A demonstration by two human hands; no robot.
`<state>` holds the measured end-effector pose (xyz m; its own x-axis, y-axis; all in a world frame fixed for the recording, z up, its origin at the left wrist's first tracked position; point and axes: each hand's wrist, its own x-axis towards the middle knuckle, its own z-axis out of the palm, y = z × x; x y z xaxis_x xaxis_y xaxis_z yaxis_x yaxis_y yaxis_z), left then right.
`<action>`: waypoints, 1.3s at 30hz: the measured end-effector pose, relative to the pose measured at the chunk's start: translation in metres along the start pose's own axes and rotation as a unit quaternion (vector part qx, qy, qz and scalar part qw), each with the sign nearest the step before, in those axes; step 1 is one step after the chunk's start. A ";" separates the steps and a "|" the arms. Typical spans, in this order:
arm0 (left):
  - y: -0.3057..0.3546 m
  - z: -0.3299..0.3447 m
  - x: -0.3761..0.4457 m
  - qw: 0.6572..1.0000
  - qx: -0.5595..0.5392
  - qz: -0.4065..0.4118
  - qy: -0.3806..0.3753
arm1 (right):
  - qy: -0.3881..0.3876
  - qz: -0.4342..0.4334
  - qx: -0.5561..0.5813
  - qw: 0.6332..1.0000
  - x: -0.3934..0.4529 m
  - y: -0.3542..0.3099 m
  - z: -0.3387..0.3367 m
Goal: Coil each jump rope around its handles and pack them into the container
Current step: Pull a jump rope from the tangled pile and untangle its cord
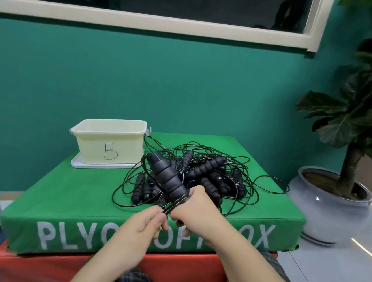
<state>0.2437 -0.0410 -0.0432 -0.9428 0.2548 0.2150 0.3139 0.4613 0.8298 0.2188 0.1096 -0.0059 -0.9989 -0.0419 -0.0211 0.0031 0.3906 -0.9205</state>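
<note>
Both hands are up over the near edge of the green plyo box (76,188), working one jump rope. The right hand (192,208) is wrapped around the lower end of a pair of black ribbed handles (167,178), fingers curled tight, and the handles stick up and away to the far left out of that fist. The left hand (146,224) sits just beside it, nearer and to the left, pinching thin black cord (173,206) between thumb and fingers; several turns of that cord cross the base of the handles right where the two hands meet. Behind them, in the middle of the green top, lies the pile of jump ropes (208,178), a tangle of black handles with loose cord looping out on every side, some of it reaching the right edge. At the far left of the box top stands the pale yellow container (110,141), open, marked with a hand-drawn B on its near wall and sitting on a white lid (77,162). The green box rests on an orange box (178,273). To the right, on the floor, a potted plant (355,128) in a pale glazed pot (326,212). Green wall (141,76) behind.
</note>
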 end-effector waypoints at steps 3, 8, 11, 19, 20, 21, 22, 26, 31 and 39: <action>-0.006 0.005 -0.001 0.997 0.024 0.003 0.069 | -0.057 -0.015 0.064 0.996 -0.007 0.001 0.005; -0.007 0.011 0.000 0.993 -0.033 -0.003 0.111 | -0.156 0.003 0.164 0.974 -0.015 0.003 0.008; 0.002 0.006 -0.002 0.989 -0.108 0.010 0.103 | -0.195 -0.023 0.201 0.960 -0.020 0.003 -0.003; 0.008 0.000 -0.009 0.979 0.025 0.108 0.173 | -0.021 -0.020 0.221 0.975 -0.019 0.003 0.002; 0.008 0.002 -0.010 0.975 0.040 0.111 0.187 | 0.041 -0.048 0.191 0.980 -0.019 0.006 0.004; 0.008 0.004 -0.011 0.972 0.046 0.117 0.199 | 0.099 -0.098 0.135 0.981 -0.019 0.008 0.004; 0.008 0.005 -0.011 0.968 0.044 0.124 0.212 | 0.135 -0.151 0.070 0.977 -0.019 0.011 0.003; 0.006 0.007 -0.011 0.961 0.047 0.114 0.247 | 0.116 -0.185 -0.045 0.975 -0.020 0.012 -0.002; 0.009 0.003 -0.011 0.959 0.053 0.121 0.251 | 0.012 -0.162 -0.078 0.984 -0.030 0.009 0.001; 0.017 0.009 -0.013 0.979 -0.132 0.059 0.141 | 0.085 -0.190 -0.055 0.976 -0.025 0.007 -0.004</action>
<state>0.2625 -0.0283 -0.0365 -0.9071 0.0314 0.4198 0.4174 0.1975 0.8870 0.2436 0.1176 -0.0103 -0.9199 -0.0535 0.3885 -0.3659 0.4738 -0.8010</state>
